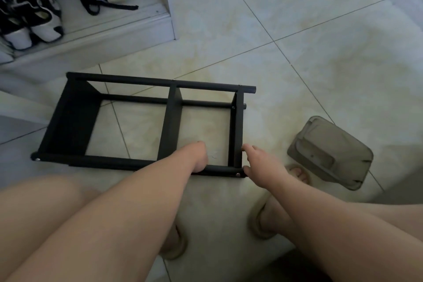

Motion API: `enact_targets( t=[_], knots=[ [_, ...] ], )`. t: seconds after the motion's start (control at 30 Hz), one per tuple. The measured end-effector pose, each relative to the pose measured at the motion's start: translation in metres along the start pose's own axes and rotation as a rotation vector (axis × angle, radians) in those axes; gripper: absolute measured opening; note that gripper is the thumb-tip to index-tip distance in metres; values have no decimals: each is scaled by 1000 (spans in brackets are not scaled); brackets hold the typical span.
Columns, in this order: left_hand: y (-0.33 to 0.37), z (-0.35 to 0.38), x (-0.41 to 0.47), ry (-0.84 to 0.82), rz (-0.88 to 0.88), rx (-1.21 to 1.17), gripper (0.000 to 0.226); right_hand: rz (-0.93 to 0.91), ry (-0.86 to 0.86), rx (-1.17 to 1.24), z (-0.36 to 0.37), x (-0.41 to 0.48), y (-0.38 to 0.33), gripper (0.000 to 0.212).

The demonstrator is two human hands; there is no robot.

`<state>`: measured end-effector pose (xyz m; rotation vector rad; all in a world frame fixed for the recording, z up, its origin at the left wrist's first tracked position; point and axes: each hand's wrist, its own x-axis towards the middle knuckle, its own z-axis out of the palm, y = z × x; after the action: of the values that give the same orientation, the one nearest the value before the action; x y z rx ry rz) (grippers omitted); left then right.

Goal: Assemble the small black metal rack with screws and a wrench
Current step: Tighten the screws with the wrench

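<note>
The small black metal rack (171, 119) lies on its side on the tiled floor, its round tubes joined by three flat black panels. My left hand (198, 155) reaches down inside the right-hand bay, with its fingers curled under the near tube. My right hand (261, 160) is at the rack's near right corner, where the thumb and fingers touch the end panel and the tube end. A silver screw head (238, 174) shows at that corner. No wrench is visible.
A grey-green pouch (329, 153) lies on the floor to the right of the rack. A white shoe shelf (91, 30) with shoes and bags stands at the back left. My knees and slippered feet fill the near part of the view.
</note>
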<state>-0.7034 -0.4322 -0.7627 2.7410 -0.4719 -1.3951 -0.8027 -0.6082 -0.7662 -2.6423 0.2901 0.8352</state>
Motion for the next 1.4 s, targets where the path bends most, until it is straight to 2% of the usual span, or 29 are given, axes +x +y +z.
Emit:
enact_targets(
  t=[0.1,0.23,0.4,0.57,0.7,0.93,1.07,1.23,1.4],
  knots=[
    [8,-10,-2,-56,40,51,27,-28,-20,-66,-3,3,5,69],
    [19,-32,6,-36,118,66,28,-74,-60,-167,0,12,13,118],
    [19,-51,27,0,177,190,24,-160,-64,-340,9,32,24,143],
    [19,-51,51,-138,331,256,24,-276,50,-461,9,59,36,146],
    [6,-44,71,-170,368,144,19,-359,83,-482,5,72,45,145],
    [4,-12,111,-146,384,-291,8,-451,155,-439,15,86,52,137],
    [4,-2,116,-152,365,-493,13,-473,208,-458,16,90,51,137],
    [4,-7,116,-251,256,-797,10,-483,241,-513,10,91,48,137],
    [0,-3,118,-433,186,-1109,4,-534,262,-426,15,96,50,134]
  ],
)
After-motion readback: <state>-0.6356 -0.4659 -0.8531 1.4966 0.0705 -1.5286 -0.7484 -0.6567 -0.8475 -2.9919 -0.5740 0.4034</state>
